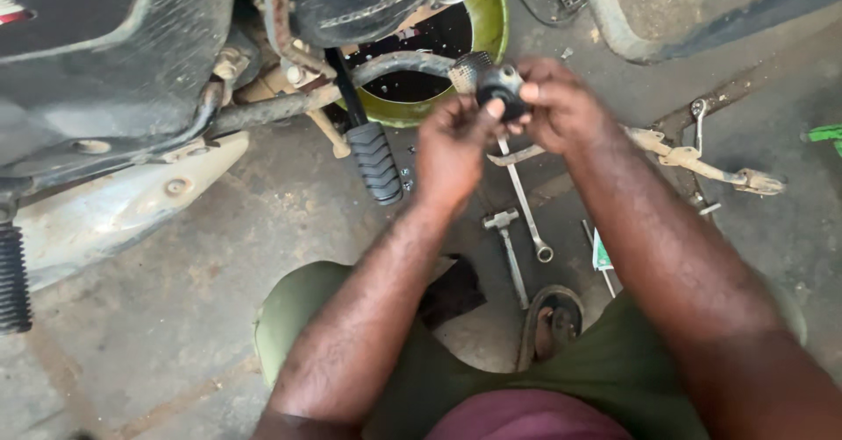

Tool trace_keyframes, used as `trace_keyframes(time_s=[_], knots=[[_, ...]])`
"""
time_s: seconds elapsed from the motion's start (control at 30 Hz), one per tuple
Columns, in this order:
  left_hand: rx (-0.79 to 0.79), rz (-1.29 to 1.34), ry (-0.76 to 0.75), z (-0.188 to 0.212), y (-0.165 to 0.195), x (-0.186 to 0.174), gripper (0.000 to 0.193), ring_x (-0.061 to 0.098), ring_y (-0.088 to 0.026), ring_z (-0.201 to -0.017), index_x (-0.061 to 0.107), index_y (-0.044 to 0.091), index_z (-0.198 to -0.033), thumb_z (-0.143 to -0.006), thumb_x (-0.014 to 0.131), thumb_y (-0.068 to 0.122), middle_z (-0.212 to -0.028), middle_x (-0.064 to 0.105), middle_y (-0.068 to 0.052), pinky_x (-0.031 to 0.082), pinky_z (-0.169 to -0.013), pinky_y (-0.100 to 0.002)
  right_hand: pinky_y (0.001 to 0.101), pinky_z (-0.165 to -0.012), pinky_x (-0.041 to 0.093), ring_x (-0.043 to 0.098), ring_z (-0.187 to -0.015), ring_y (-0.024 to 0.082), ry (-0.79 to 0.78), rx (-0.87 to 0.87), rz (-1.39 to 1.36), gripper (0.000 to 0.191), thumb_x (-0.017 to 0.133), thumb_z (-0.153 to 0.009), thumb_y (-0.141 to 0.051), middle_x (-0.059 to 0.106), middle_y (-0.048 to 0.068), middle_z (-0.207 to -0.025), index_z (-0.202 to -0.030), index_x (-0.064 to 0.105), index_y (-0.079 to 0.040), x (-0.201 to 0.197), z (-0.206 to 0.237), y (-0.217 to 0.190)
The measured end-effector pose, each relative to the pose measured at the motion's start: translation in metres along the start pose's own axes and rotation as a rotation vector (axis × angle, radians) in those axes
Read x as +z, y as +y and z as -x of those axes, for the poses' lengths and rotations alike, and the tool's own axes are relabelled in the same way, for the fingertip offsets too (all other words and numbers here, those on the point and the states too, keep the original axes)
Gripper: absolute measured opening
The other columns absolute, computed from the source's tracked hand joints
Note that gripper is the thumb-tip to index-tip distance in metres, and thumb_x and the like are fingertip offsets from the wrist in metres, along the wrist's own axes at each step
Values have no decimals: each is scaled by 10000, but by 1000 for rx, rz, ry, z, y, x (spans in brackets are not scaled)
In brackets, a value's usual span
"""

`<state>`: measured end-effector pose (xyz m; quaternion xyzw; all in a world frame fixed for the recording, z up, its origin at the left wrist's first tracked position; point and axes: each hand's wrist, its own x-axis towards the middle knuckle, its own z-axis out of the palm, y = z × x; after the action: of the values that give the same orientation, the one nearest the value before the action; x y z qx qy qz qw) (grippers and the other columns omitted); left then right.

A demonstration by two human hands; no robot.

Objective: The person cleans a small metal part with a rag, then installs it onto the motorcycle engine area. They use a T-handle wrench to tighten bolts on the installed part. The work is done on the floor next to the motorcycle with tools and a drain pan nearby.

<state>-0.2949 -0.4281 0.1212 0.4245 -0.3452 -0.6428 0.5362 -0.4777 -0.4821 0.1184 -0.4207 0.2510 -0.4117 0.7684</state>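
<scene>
Both my hands are raised over the workshop floor and grip a small black round part (501, 87) with a knurled grey end. My left hand (453, 149) pinches it from below with thumb and fingers. My right hand (559, 105) holds it from the right side. The part hangs just in front of a green basin (488, 24) of dark oil that sits under the motorcycle engine (351, 1).
A motorcycle's underside fills the top left, with a black ribbed footpeg (375, 163) sticking out. On the concrete floor lie a combination spanner (526, 205), a T-shaped socket tool (508, 247), a rusty lever assembly (702, 161) and a small green-and-white packet (601, 254). My knees and sandal sit at the bottom.
</scene>
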Motion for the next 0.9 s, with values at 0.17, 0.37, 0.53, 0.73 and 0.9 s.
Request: trace_keyframes(time_s=[0.17, 0.37, 0.53, 0.73, 0.9], knots=[[113, 127, 45, -28, 24, -29, 97, 708, -144, -745, 660, -24, -1000, -959, 722, 38, -881, 712, -72, 598, -654, -277, 274, -591, 470, 571, -703, 128, 135, 32, 107, 393, 716, -964, -244, 646, 69, -890, -1216, 662, 54, 35, -34, -24], [336, 21, 105, -49, 22, -44, 157, 663, -119, -863, 670, -50, -1068, -950, 773, -37, -969, 714, -81, 579, -780, -269, 300, -612, 541, 615, -748, 155, 626, 87, 253, 222, 552, -931, 34, 671, 83, -949, -1135, 629, -2, 56, -56, -38], [328, 70, 60, -65, 6, -40, 273, 707, -116, -946, 647, -19, -1136, -887, 716, -104, -1043, 734, -73, 575, -846, -250, 315, -758, 622, 693, -846, 173, 669, 5, 449, 252, 569, -920, 105, 692, 89, -1003, -1137, 656, 11, 53, -64, -44], [281, 40, 87, -76, 18, -36, 330, 705, -130, -898, 650, -22, -1170, -861, 664, -139, -1010, 745, -86, 567, -760, -265, 329, -723, 590, 690, -852, 174, 615, -92, 297, 219, 698, -904, 55, 697, 73, -988, -1110, 659, -10, 56, -75, -49], [276, -171, 190, -72, 33, -34, 267, 757, -133, -834, 686, -24, -1089, -835, 676, -107, -922, 786, -107, 592, -735, -271, 318, -625, 582, 709, -751, 168, 780, -35, 287, 190, 758, -858, 9, 711, 62, -887, -1010, 661, -49, 66, -89, -45]])
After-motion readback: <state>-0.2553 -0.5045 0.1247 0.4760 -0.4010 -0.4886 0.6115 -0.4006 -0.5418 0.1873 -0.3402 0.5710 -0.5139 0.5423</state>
